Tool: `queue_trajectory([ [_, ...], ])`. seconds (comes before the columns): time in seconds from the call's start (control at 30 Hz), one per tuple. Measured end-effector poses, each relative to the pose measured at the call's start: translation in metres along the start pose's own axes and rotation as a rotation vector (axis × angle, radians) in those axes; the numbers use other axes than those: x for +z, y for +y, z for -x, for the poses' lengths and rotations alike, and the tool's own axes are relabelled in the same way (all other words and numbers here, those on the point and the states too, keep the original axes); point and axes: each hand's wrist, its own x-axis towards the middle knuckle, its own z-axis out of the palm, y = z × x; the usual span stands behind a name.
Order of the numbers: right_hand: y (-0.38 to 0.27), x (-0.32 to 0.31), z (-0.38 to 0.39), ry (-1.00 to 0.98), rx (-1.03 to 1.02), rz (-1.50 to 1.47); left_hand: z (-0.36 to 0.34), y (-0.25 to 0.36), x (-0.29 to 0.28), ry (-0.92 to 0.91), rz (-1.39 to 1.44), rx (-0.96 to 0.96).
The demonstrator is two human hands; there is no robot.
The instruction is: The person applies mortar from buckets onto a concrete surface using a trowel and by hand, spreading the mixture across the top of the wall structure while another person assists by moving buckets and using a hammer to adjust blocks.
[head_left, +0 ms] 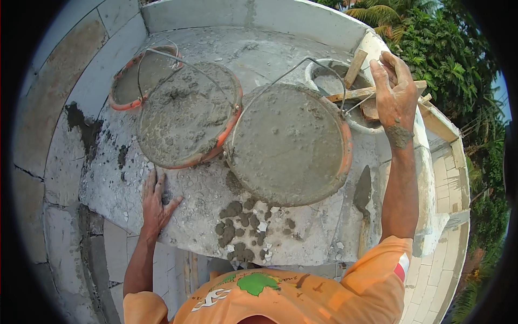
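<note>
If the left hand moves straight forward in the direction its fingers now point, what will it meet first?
The left hand would probably first meet the near side of the middle round orange bucket, filled with grey mortar, though the hand's exact height is unclear.

Orange shirt with green print

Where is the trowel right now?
In the head view, the trowel lies on the gray slab, toward the right, between the nearest mortar-filled bucket and the right forearm.

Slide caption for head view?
Buckets of grey mortar on a slab, left hand resting on it, right hand by a wooden strip.
</note>
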Motion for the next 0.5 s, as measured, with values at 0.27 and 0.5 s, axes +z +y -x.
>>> queue_trajectory([
  [0.27, 0.038, -0.029, -0.024, 0.111, -0.170, 0.463, -0.001, 0.000, 0.004, 0.021, 0.024, 0.029],
  [0.5, 0.102, -0.069, -0.043, 0.212, 0.005, 0.513, 0.001, -0.003, 0.006, 0.018, -0.026, 0.035],
])
